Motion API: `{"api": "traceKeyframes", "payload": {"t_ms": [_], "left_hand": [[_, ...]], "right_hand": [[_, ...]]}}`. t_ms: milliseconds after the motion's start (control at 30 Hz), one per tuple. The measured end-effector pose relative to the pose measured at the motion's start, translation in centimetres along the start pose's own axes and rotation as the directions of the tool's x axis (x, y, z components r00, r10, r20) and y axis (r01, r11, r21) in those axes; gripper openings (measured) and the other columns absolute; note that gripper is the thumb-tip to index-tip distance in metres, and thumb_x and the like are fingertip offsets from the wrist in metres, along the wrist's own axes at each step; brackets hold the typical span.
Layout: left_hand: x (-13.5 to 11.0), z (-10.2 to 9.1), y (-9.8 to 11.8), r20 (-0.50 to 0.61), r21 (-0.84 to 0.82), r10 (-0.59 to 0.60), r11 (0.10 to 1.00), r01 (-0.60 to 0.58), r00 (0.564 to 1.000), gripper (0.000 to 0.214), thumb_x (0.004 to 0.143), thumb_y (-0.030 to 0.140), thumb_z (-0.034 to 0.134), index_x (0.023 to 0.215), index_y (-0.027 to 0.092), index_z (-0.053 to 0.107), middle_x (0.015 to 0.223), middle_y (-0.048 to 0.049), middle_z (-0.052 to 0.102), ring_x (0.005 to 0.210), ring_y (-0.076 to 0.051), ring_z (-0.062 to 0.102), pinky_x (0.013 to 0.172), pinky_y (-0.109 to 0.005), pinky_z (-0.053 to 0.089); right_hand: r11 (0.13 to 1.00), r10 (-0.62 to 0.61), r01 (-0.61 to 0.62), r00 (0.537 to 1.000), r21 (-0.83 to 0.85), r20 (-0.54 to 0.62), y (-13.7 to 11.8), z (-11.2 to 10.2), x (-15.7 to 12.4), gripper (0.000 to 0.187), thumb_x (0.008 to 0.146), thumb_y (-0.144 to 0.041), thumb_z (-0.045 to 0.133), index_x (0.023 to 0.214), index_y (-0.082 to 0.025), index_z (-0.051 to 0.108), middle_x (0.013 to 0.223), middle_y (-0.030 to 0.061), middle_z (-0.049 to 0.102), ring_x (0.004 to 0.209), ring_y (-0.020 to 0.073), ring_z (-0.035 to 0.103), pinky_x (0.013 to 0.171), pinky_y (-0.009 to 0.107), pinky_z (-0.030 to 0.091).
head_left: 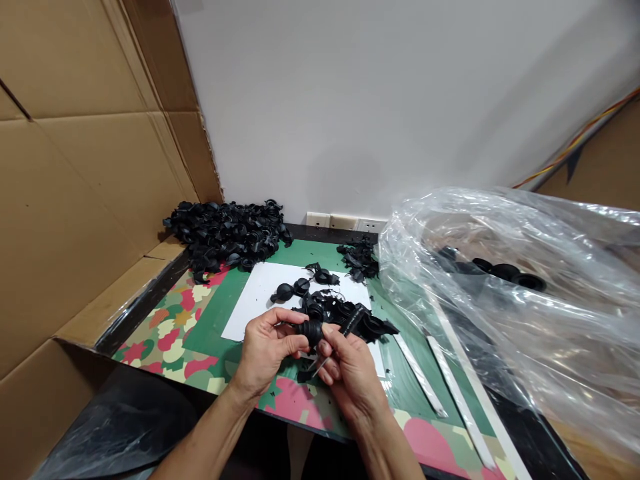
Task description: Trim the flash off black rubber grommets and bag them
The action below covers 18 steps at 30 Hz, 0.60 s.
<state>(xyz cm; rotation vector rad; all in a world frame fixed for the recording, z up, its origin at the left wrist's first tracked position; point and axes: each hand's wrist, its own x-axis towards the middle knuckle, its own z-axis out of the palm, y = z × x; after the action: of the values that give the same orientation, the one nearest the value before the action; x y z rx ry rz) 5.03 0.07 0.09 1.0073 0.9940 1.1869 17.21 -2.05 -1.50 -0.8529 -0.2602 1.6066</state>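
My left hand (265, 350) is closed, with thumb and fingers pinching a black ribbed rubber bellows (313, 331). My right hand (353, 373) is closed around a slim black-handled tool (354, 320), whose thin metal end points down and left below the bellows. The right thumb also presses against the bellows' right side. Just behind both hands, a heap of black rubber pieces (373, 327) covers part of a white sheet (255, 293). Two rounded black rubber parts (285, 292) lie on that sheet to the left of the heap.
A large pile of black rubber pieces (230, 233) sits at the back left beside cardboard (90, 180). Smaller black scraps (360, 257) lie at the back. At right, a clear plastic bag (500, 320) holds several black parts. Two white strips (420, 375) lie on the green mat (210, 327).
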Motion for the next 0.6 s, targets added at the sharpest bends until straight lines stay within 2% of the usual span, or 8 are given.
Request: {"api": "traceKeyframes", "payload": {"t_ms": [133, 233, 333, 433, 600], "left_hand": [[-0.12, -0.30, 0.01, 0.044, -0.009, 0.028, 1.000, -0.028, 0.999, 0.024, 0.055, 0.009, 0.079, 0.075, 0.013, 0.065, 0.091, -0.0065, 0.071, 0.065, -0.011, 0.063, 0.052, -0.019, 0.050], [-0.19, -0.35, 0.06, 0.103, 0.003, 0.027, 1.000, -0.027, 0.994, 0.031, 0.056, 0.007, 0.080, 0.078, 0.016, 0.060, 0.098, -0.0048, 0.067, 0.077, -0.014, 0.065, 0.065, -0.023, 0.053], [-0.18, -0.25, 0.12, 0.116, 0.022, 0.033, 0.999, -0.036, 0.993, 0.034, 0.056, 0.007, 0.079, 0.076, 0.018, 0.054, 0.094, -0.0016, 0.064, 0.073, -0.013, 0.063, 0.065, -0.024, 0.053], [-0.09, -0.22, 0.19, 0.075, 0.059, 0.078, 0.995, -0.083, 0.994, 0.032, 0.055, 0.005, 0.078, 0.072, 0.017, 0.054, 0.084, -0.0003, 0.065, 0.071, -0.011, 0.060, 0.063, -0.020, 0.049], [0.13, -0.55, 0.25, 0.071, 0.117, 0.045, 0.992, -0.054, 0.996, 0.032, 0.053, 0.007, 0.077, 0.082, 0.016, 0.068, 0.076, 0.0000, 0.063, 0.066, -0.011, 0.056, 0.059, -0.020, 0.044]], "right_hand": [[1.000, -0.002, 0.001, 0.999, 0.010, 0.041, 0.29, 0.12, 0.13, 0.045, 0.049, -0.041, 0.087, 0.059, -0.015, 0.051, 0.041, -0.0100, 0.046, 0.027, -0.0019, 0.023, 0.025, 0.012, 0.025], [1.000, -0.019, 0.017, 0.996, 0.023, 0.084, 0.61, 0.07, 0.16, 0.043, 0.054, -0.039, 0.086, 0.059, -0.015, 0.051, 0.043, -0.0094, 0.047, 0.028, -0.0015, 0.025, 0.026, 0.012, 0.026], [0.999, -0.028, 0.025, 0.994, 0.024, 0.105, 0.81, 0.07, 0.06, 0.042, 0.055, -0.039, 0.085, 0.058, -0.016, 0.051, 0.042, -0.0095, 0.046, 0.028, -0.0010, 0.027, 0.027, 0.013, 0.028], [1.000, -0.023, 0.022, 0.994, 0.006, 0.105, 0.76, 0.15, -0.11, 0.042, 0.053, -0.039, 0.086, 0.057, -0.015, 0.051, 0.042, -0.0088, 0.048, 0.027, -0.0009, 0.027, 0.027, 0.013, 0.028], [0.999, -0.040, 0.042, 0.994, -0.021, 0.106, 0.65, 0.25, -0.21, 0.043, 0.053, -0.041, 0.086, 0.056, -0.016, 0.051, 0.042, -0.0089, 0.048, 0.027, -0.0008, 0.027, 0.028, 0.013, 0.028]]}}
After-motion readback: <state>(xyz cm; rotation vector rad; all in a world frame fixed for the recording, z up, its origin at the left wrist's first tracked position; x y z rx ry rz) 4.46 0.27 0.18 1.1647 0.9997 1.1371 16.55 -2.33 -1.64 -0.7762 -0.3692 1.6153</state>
